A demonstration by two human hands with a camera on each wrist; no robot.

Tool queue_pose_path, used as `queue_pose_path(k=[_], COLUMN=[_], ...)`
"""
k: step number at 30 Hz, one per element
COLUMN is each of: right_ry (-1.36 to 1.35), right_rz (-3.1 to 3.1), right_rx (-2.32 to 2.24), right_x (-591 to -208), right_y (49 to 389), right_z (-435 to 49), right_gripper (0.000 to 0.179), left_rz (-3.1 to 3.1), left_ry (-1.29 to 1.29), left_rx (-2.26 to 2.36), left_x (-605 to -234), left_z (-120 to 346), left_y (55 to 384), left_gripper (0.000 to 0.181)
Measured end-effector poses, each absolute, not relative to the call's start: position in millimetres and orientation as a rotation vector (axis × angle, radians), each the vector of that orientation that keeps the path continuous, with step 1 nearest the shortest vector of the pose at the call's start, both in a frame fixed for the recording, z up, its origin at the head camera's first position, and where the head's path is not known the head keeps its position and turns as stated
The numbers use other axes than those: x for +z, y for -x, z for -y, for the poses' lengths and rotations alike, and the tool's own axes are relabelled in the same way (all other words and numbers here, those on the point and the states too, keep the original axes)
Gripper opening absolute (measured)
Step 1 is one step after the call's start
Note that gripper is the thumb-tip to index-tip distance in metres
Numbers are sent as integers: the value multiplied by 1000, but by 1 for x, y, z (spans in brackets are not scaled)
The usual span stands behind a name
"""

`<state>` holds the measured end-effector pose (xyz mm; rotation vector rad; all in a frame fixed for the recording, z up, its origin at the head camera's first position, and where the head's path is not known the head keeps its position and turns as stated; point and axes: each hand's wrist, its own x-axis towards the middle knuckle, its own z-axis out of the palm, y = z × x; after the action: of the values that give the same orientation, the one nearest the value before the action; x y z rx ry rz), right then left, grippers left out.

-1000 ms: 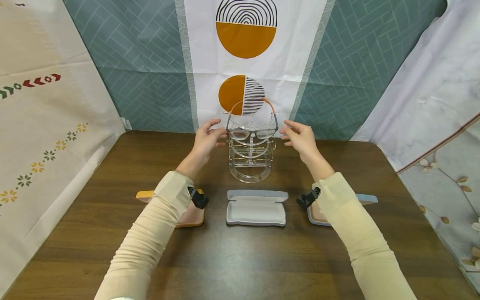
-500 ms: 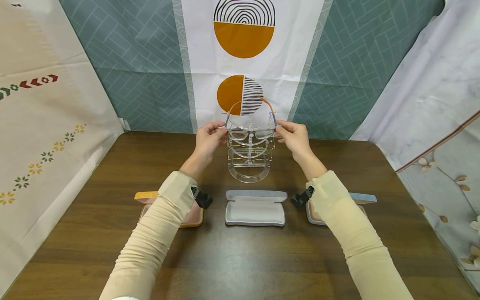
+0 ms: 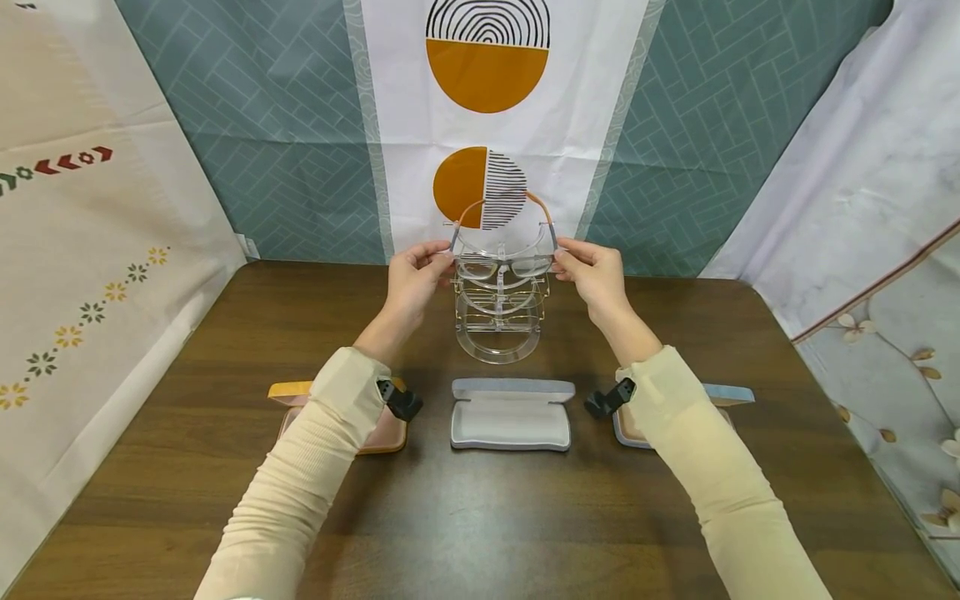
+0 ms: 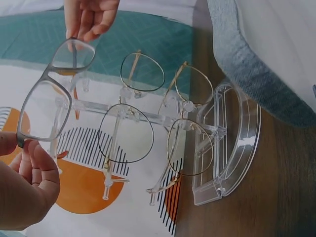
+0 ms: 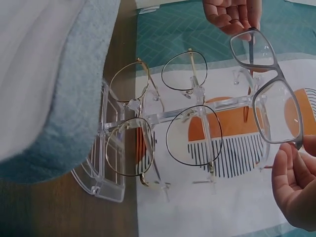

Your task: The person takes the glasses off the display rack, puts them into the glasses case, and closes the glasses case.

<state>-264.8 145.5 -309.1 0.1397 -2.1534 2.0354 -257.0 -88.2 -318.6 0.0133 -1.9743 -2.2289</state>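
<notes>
Topmost on a clear display stand (image 3: 498, 357) sits a pair of glasses with a grey front (image 4: 45, 111) and orange temple tips. At one end of that front, where the temple meets it, my left hand (image 3: 411, 279) pinches between thumb and fingers. Its opposite end is pinched the same way by my right hand (image 3: 597, 275). Below on the stand are two more pairs: round dark-rimmed glasses (image 5: 195, 136) and, lowest, round gold-rimmed glasses (image 5: 130, 148). The grey-fronted glasses still overlap the stand's top arm in the head view.
Three glasses cases lie open on the wooden table (image 3: 495, 525): a grey one (image 3: 511, 427) in the middle, an orange one (image 3: 384, 448) partly under the left forearm, and a blue one (image 3: 729, 394) partly behind the right sleeve. Patterned cloth (image 3: 300, 167) hangs behind the stand.
Both hands have moved inward from beside the stand and now pinch the two sides of the top glasses. The glasses show little movement.
</notes>
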Motion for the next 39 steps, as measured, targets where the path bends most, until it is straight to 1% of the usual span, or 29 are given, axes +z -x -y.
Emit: queue_pose_path(k=[10,27,39], right_ry=[-218,-305,-337], right_rz=[2124,2113,1992], right_rx=[2070,2026,2186], right_x=[-308,-305,-309], right_y=[249,216,195], right_z=[-153,-162,-164], right_gripper=[33,32,36], left_rz=[1956,1975,1873], left_ry=[54,197,248], left_rx=[-2211,-2187,-2250], left_x=[-313,-311,-313], left_z=[87,87,84], left_y=[243,215,194], left_gripper=[25,25,26])
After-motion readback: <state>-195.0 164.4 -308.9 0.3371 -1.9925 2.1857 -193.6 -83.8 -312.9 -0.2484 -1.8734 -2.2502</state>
